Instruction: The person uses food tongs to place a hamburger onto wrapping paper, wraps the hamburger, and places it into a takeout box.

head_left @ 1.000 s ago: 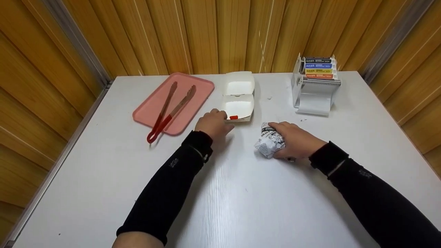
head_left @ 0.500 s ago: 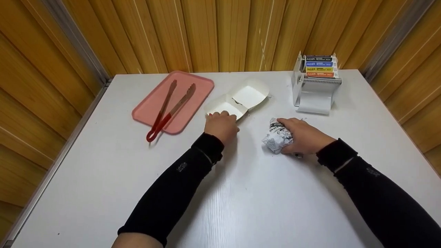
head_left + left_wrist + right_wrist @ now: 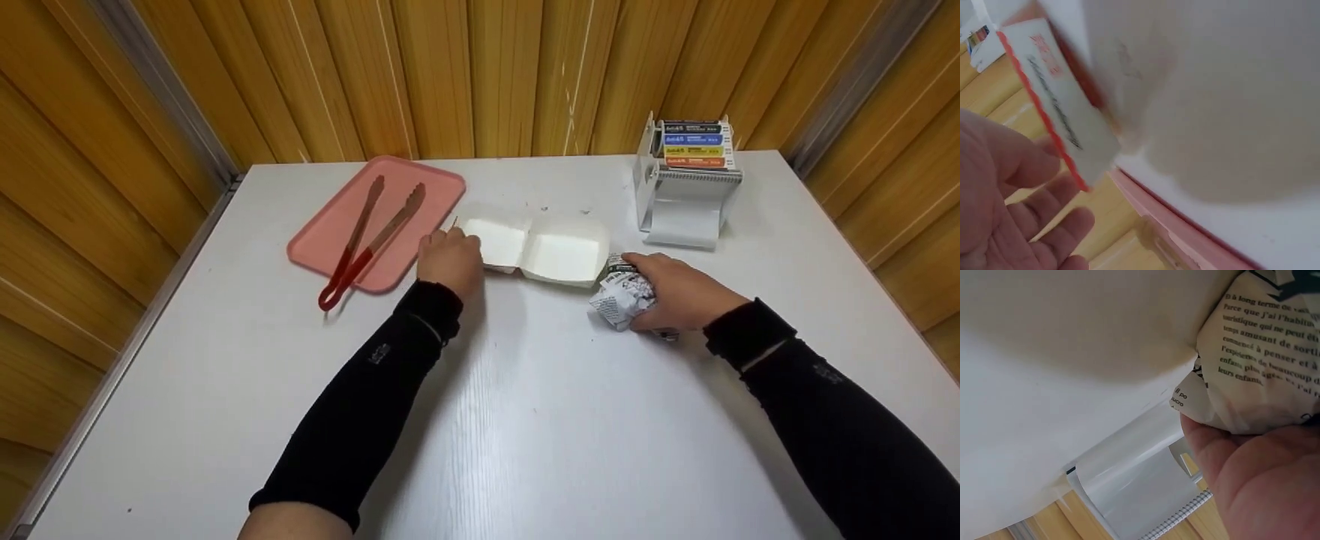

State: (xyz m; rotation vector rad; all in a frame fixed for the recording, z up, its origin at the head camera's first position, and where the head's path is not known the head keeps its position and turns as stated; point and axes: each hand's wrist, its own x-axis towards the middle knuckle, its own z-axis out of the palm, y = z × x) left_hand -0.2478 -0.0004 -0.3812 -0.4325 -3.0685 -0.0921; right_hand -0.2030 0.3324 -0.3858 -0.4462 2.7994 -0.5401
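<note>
An open white paper clamshell box (image 3: 564, 259) lies sideways on the table, its two hollow halves left and right. At its left end, my left hand (image 3: 452, 262) pinches the edge; in the left wrist view, the thumb and index finger of the left hand (image 3: 1010, 185) are at the red-edged side of the box (image 3: 1067, 101), which carries small print. My right hand (image 3: 679, 292) grips a bundle wrapped in newsprint-patterned paper (image 3: 624, 296) by its right side, right beside the box's right end. Lines of printed text show on the paper bundle (image 3: 1264, 360) in the right wrist view; its contents are hidden.
To the left, a pink tray (image 3: 431, 187) bears tongs (image 3: 360, 259) with red handles, which stick out over its front edge. At the back right stands a white dispenser (image 3: 686, 210) with coloured labels. A wooden-slat wall (image 3: 502, 75) closes off the table's (image 3: 525, 435) back.
My left hand has turned the box from lengthwise to sideways, its far half swinging round to the right. My right hand has shifted right and slightly back with the wrapped bundle.
</note>
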